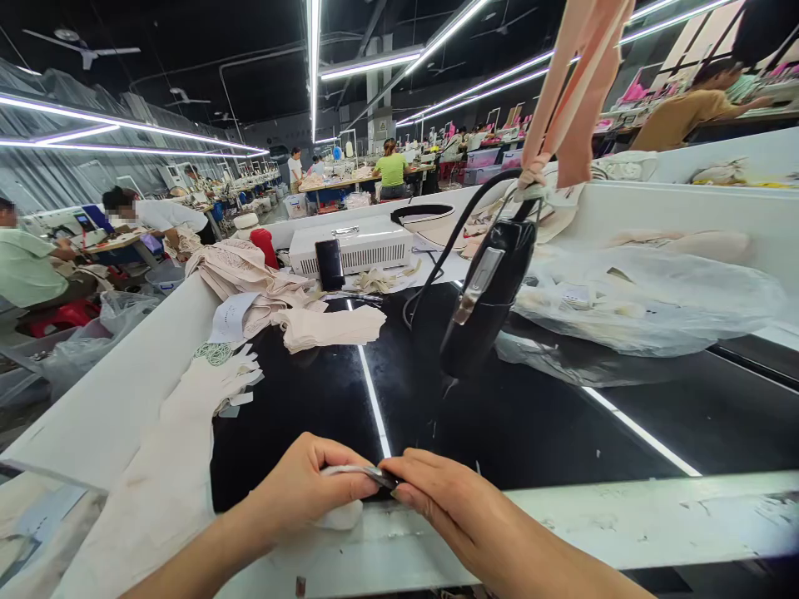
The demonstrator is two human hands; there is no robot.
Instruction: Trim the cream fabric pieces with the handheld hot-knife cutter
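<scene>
My left hand (312, 478) pinches a folded white fabric piece (343, 516) between thumb and fingers, at the front edge of the black tabletop. My right hand (449, 499) meets it from the other side, its fingers closed around a small dark, shiny metal tool (388, 478). The tip of this tool touches the edge of the fabric. Most of the tool is hidden by my fingers, so its exact kind cannot be made out.
A black cylindrical device (490, 291) hangs on pink fabric strips above the black tabletop (300, 424). Cream fabric stacks (334, 327) lie to the left, a clear plastic bag (655, 291) to the right. Behind stand a phone (330, 264) and a white box (374, 241).
</scene>
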